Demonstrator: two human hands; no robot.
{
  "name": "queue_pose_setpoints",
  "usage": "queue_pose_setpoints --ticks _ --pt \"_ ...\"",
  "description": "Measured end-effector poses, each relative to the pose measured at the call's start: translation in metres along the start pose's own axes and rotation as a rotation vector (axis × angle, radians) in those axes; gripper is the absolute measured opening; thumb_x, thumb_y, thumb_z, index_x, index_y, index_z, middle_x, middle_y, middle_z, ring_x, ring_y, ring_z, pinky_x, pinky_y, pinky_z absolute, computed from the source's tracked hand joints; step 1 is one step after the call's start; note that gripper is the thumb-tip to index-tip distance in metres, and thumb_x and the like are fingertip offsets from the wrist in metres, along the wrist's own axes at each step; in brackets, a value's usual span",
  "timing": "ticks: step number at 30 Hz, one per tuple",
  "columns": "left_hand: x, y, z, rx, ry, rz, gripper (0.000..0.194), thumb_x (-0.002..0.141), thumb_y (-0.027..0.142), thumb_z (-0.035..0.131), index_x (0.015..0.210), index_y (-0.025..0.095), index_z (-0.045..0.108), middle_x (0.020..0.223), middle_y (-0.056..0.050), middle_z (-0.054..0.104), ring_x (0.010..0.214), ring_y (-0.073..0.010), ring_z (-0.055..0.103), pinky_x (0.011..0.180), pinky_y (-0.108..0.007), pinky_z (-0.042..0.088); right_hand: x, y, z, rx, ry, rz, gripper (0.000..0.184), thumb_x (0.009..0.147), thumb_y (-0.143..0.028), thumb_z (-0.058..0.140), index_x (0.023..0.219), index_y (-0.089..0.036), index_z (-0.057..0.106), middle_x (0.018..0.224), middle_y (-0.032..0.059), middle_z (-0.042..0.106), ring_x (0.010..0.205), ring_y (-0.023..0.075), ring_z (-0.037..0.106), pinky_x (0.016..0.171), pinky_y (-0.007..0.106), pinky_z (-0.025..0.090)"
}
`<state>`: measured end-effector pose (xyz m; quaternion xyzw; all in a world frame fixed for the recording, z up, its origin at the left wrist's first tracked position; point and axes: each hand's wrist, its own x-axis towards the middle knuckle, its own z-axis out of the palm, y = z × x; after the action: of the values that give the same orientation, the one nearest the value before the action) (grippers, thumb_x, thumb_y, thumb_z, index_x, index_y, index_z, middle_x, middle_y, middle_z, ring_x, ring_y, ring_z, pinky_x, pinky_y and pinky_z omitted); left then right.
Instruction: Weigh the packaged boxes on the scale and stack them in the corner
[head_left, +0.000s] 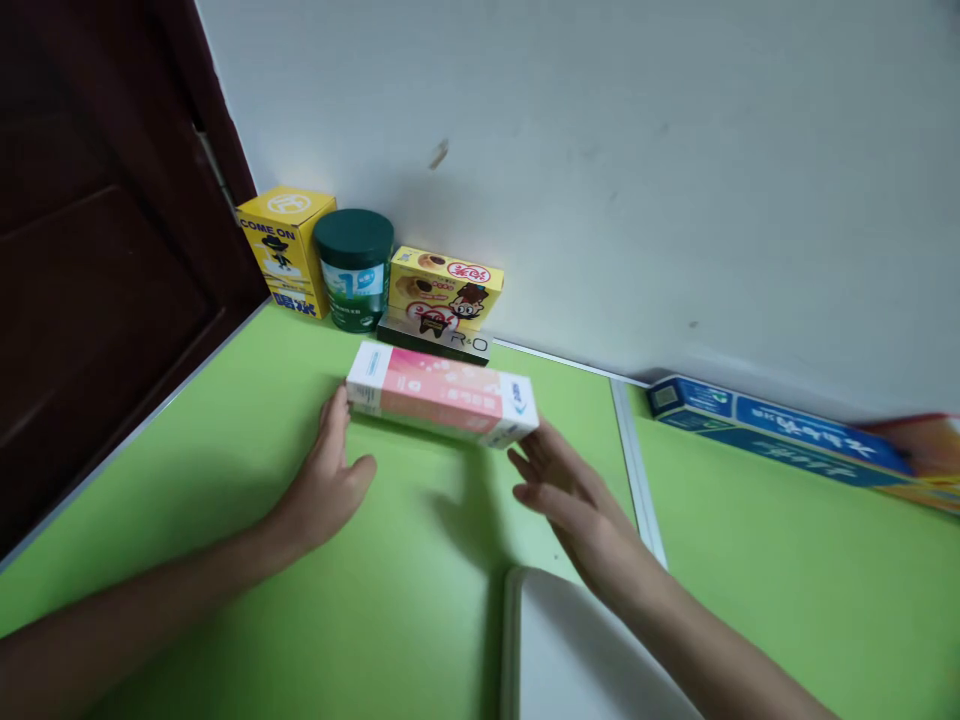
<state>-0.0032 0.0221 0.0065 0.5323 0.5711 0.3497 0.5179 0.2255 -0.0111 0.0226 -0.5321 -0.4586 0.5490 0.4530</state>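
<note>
A long pink and white box [442,388] lies crosswise in front of me, held between both hands. The fingers of my left hand [328,490] press against its left end, with the thumb pointing away from it. At the right end, the fingertips of my right hand [574,495] touch the lower corner, and the thumb stays off the box. A dark shadow runs below the box's near side; I cannot tell whether it rests on the green table [405,570] or hangs just above. Right behind it is a flat dark box [435,338] marked "R&O".
Along the wall stand a yellow box [289,250], a green-lidded tub [354,270] and a yellow snack box [446,287]. At the right lies a long blue box [780,430] beside a red and yellow package [922,450]. A white, rounded-corner object [577,650] is nearest me.
</note>
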Motion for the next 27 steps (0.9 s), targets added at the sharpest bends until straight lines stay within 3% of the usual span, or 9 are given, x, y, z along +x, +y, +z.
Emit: queue_pose_setpoints --ticks 4,7,10,13,16,18,23,27 --pt "-0.023 -0.019 -0.009 0.050 -0.023 -0.096 0.089 0.075 0.022 0.051 0.151 0.020 0.004 0.161 -0.009 0.005 0.148 -0.0247 0.006 0.120 -0.043 0.008 -0.016 0.019 0.001 -0.044 -0.029 0.126 0.078 0.068 -0.021 0.058 0.142 -0.036 0.040 0.155 -0.0044 0.031 0.144 0.0250 0.026 0.117 0.045 0.023" --pt "-0.013 -0.010 -0.021 0.074 -0.025 -0.078 0.082 0.081 0.032 0.052 0.151 0.020 0.012 0.161 -0.009 0.010 0.148 -0.0259 0.009 0.120 -0.044 0.009 -0.008 0.020 -0.008 -0.072 0.012 0.146 0.080 0.065 -0.023 0.057 0.142 -0.032 0.040 0.154 -0.0015 0.033 0.144 0.0260 0.026 0.117 0.047 0.022" --pt "0.026 0.016 -0.035 0.031 -0.001 -0.015 0.073 0.087 0.052 0.045 0.149 0.018 0.026 0.159 -0.009 0.020 0.146 -0.0258 0.016 0.120 -0.042 0.012 0.020 0.010 -0.024 -0.024 0.155 0.140 0.080 0.063 -0.028 0.055 0.142 -0.024 0.041 0.153 0.0050 0.036 0.142 0.0264 0.032 0.116 0.045 0.025" --pt "0.081 0.040 -0.043 -0.049 -0.032 0.022 0.071 0.090 0.057 0.035 0.143 0.010 0.037 0.153 -0.013 0.032 0.143 -0.0239 0.026 0.119 -0.038 0.014 0.060 0.001 -0.036 0.055 0.219 0.159 0.078 0.061 -0.032 0.052 0.137 -0.018 0.046 0.151 0.0090 0.039 0.140 0.0252 0.035 0.116 0.041 0.026" --pt "0.126 0.050 -0.038 -0.058 -0.107 -0.062 0.074 0.090 0.059 0.030 0.142 0.007 0.039 0.151 -0.018 0.035 0.142 -0.0251 0.030 0.118 -0.038 0.016 0.098 0.001 -0.035 0.045 0.208 0.154 0.066 0.062 -0.036 0.050 0.126 -0.020 0.056 0.143 0.0066 0.050 0.138 0.0283 0.037 0.115 0.047 0.026" --pt "0.142 0.048 -0.032 -0.046 -0.149 -0.129 0.078 0.089 0.063 0.028 0.143 0.007 0.037 0.151 -0.020 0.033 0.142 -0.0262 0.029 0.118 -0.040 0.016 0.116 0.005 -0.029 0.047 0.188 0.122 0.056 0.063 -0.037 0.051 0.116 -0.022 0.062 0.134 0.0057 0.059 0.134 0.0302 0.043 0.113 0.048 0.030" --pt "0.144 0.038 -0.017 -0.052 -0.137 -0.133 0.080 0.088 0.063 0.029 0.147 0.008 0.028 0.155 -0.017 0.025 0.143 -0.0243 0.025 0.118 -0.037 0.017 0.129 0.007 -0.015 0.111 0.102 0.094 0.041 0.062 -0.035 0.050 0.099 -0.022 0.065 0.114 0.0047 0.070 0.122 0.0307 0.053 0.111 0.047 0.033" --pt "0.125 0.056 -0.018 -0.053 -0.175 -0.112 0.075 0.090 0.061 0.031 0.145 0.010 0.035 0.153 -0.015 0.034 0.141 -0.0271 0.030 0.118 -0.040 0.017 0.110 -0.013 -0.014 0.137 0.183 0.153 0.038 0.062 -0.032 0.049 0.095 -0.022 0.065 0.117 0.0036 0.069 0.127 0.0300 0.048 0.116 0.046 0.025"
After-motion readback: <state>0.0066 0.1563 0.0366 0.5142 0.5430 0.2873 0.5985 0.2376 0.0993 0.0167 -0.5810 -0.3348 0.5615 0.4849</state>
